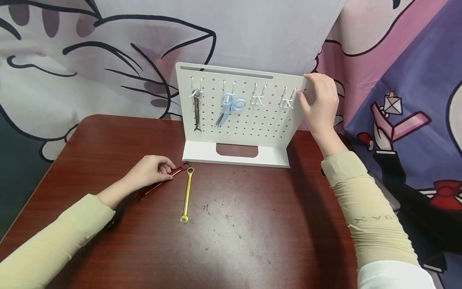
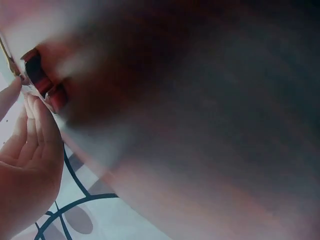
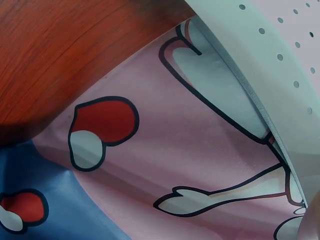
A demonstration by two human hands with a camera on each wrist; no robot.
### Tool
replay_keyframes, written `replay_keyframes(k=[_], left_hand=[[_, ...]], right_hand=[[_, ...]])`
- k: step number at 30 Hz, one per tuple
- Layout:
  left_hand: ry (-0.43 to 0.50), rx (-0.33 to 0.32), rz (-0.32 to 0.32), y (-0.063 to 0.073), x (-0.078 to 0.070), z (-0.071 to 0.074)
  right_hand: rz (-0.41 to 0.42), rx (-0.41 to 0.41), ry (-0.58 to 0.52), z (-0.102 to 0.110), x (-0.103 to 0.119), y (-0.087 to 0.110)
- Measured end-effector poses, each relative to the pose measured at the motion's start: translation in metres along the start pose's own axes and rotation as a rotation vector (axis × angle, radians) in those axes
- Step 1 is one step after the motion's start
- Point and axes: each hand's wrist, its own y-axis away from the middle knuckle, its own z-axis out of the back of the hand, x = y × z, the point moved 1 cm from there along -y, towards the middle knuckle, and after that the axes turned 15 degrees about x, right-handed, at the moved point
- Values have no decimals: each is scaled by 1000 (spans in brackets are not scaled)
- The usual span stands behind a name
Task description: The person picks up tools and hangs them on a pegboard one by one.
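My left hand [image 1: 150,173] pinches a red wrench [image 1: 177,171] between thumb and fingers, low over the table. In the left wrist view the wrench [image 2: 40,75] is seen end-on and partly blurred. Just to its right a yellow wrench [image 1: 187,194] lies on the wood. My right hand [image 1: 321,102] grips the upper right corner of a white pegboard [image 1: 249,124] that stands upright on its base. Blue scissors [image 1: 226,108] and a dark silver wrench [image 1: 196,112] hang from its hooks. Only a sliver of the right hand shows in the right wrist view.
Two white double hooks [image 1: 258,98] on the right half of the board hold nothing. The pegboard's base [image 1: 270,157] rests on the dark red wooden table [image 1: 245,224]. Cartoon-printed cloth [image 1: 137,52] hangs behind the table and down its right side.
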Motion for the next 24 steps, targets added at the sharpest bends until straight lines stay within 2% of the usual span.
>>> replay_keyframes(k=[14, 24], left_hand=[[-7, -10, 25, -2, -4, -1], [47, 10, 77, -4, -2, 2]], right_hand=[[-3, -3, -1, 0, 1, 0], [-5, 3, 2, 0, 2, 0]])
